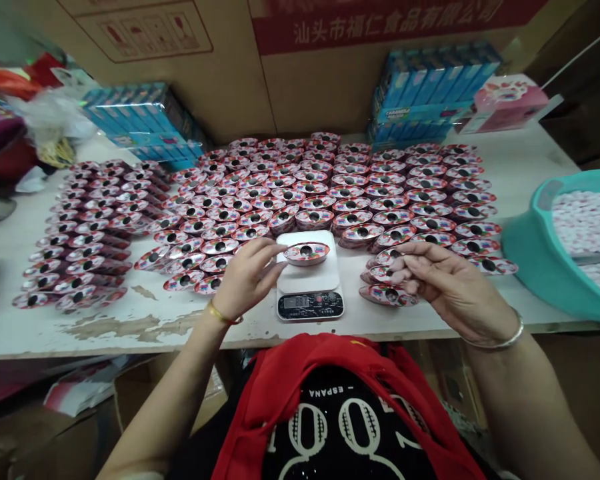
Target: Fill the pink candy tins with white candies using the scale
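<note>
A small white digital scale (pixel 311 283) lies before me, with a lit display. On its plate stands an oval-ended printed carton (pixel 307 253) with a dark hole in its top. My left hand (pixel 253 277) is at the carton's left end, thumb and forefinger apart at its tip; whether they press on it is hard to see. To the right, my right hand (pixel 440 287) has its fingers pinched together above a few similar cartons (pixel 387 295). Small pale shapes show by those fingertips, too unclear to name.
Rows of matching cartons (pixel 350 180) cover the table behind the scale, with another block of cartons (pixel 90 233) at left. A teal basin (pixel 540 227) of small wrapped pieces stands right. Blue wrapped packs (pixel 420 93) lean against a large cardboard box (pixel 320 87).
</note>
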`<state>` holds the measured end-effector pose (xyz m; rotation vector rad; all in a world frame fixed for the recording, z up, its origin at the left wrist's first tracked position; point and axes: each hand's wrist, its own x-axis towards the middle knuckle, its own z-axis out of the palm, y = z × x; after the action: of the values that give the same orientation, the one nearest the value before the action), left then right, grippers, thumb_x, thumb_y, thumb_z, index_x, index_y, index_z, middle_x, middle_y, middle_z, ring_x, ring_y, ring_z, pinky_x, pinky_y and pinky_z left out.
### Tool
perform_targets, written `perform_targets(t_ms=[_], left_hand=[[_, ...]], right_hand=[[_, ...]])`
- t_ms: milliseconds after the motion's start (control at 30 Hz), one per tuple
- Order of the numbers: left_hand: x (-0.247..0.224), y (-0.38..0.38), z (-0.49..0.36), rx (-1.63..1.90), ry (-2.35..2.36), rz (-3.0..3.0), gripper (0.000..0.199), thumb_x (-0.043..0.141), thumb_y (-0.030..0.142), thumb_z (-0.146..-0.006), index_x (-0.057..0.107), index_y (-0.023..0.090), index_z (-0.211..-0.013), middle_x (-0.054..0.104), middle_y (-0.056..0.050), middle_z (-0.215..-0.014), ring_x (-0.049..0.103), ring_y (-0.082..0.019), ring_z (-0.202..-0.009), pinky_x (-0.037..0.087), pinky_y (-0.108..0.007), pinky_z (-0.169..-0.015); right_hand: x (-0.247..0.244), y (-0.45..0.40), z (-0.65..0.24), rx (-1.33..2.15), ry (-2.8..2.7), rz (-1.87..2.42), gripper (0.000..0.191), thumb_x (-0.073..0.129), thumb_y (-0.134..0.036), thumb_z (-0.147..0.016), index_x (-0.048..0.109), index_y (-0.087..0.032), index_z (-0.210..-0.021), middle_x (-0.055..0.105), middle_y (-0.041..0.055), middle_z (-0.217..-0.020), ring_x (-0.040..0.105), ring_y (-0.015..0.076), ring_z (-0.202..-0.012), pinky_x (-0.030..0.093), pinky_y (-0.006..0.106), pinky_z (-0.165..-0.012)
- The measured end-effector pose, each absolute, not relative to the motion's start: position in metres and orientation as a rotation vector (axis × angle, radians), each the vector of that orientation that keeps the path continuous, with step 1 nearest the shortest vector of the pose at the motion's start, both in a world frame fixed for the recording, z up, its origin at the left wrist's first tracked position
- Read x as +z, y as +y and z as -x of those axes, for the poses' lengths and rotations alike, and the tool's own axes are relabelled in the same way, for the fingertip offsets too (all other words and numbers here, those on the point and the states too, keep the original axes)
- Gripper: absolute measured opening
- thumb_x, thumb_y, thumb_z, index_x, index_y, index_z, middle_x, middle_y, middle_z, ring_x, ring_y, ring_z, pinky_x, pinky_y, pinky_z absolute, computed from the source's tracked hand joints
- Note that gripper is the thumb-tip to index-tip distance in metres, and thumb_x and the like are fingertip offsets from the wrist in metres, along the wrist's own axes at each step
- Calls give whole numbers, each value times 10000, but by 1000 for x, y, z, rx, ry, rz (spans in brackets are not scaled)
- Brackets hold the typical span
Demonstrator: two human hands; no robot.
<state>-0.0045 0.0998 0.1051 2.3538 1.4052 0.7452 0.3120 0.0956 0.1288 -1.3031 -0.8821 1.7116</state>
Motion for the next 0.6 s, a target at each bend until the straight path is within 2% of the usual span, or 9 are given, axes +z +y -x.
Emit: perform_targets(t_ms=[167,267,333,400,467,600], left_hand=[[102,127,-18,602,1263,-2529,335,502,406,-911,555,193,-1163,574,-103,-1127,540,-208,-1020,443,-365,-870],[95,131,-28,463,1293,-2582,458,556,483,-864,524,191,-1216,563,-114,-1161,530,-237,-1040,421,-378,-862],[94,130,-30,307,1287,-2615,431,558,434,-869,520,191,-1223,585,-106,-1111,542,-235,-994,419,-371,-829],[99,129,-25,239,1270,-2628,329,524,312,-889,536,189,-1194,605,-90,-1040,551,-217,-942,424,-352,-802],[111,129,-4,353,1338,-2605,304,506,229,-884,533,186,-1183,609,-82,-1047,549,-203,-952,435,-334,-816],[151,133,88,722,1806,-2465,352,517,214,-860,505,195,-1211,598,-79,-1132,541,-206,-1036,431,-353,-921]], right_hand=[[132,94,-316,1658,-883,1353,330,764,-349,-729,605,-209,-982,635,46,-860,583,118,-632,447,191,-456],[136,93,-313,1644,-898,1378,301,767,-376,-713,627,-225,-933,620,66,-862,558,128,-609,425,211,-432],[136,93,-310,1637,-924,1406,263,759,-401,-713,656,-245,-899,600,88,-863,536,135,-596,418,237,-425],[132,93,-309,1626,-958,1447,233,745,-437,-704,684,-285,-869,584,116,-872,521,145,-595,409,270,-420],[124,95,-308,1611,-979,1483,219,734,-485,-668,695,-345,-832,574,147,-866,511,160,-585,381,310,-407],[103,99,-310,1586,-969,1552,231,688,-528,-637,698,-423,-843,569,212,-890,516,193,-562,316,397,-395]])
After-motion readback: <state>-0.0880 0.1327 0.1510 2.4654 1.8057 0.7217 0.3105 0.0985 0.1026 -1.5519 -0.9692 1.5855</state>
